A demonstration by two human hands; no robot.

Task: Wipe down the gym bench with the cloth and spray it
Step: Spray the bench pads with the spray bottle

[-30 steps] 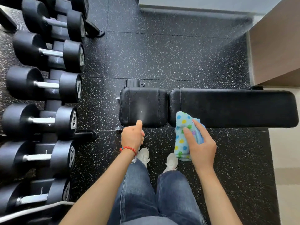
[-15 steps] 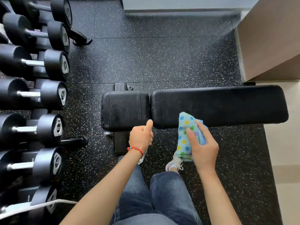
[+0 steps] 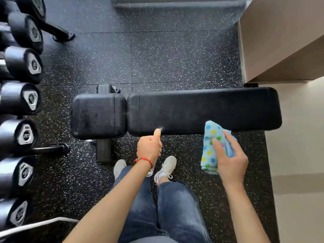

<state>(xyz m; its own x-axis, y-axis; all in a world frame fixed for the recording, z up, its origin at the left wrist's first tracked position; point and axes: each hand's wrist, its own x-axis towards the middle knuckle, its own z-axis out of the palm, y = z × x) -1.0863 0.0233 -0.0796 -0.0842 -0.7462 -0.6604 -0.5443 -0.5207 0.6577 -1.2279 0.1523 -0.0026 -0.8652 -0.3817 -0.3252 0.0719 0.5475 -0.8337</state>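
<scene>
A black padded gym bench [image 3: 201,109] lies crosswise in front of me, a short seat pad on the left and a long back pad on the right. My left hand [image 3: 149,149] grips a clear spray bottle [image 3: 150,170], mostly hidden under the fist, thumb on top, at the near edge of the long pad. My right hand [image 3: 229,157] holds a folded light-blue cloth with coloured dots [image 3: 211,146]. The cloth's top edge overlaps the near edge of the long pad towards its right end.
A rack of black dumbbells [image 3: 21,100] runs down the left side, its foot [image 3: 50,148] sticking out towards the bench. A wooden cabinet [image 3: 280,37] stands at the back right. My feet in white shoes [image 3: 166,166] are on the speckled rubber floor [image 3: 166,58].
I have stepped to the right along the bench. My left hand with the bottle moved from the seat pad to the long pad, and the cloth moved further right along it.
</scene>
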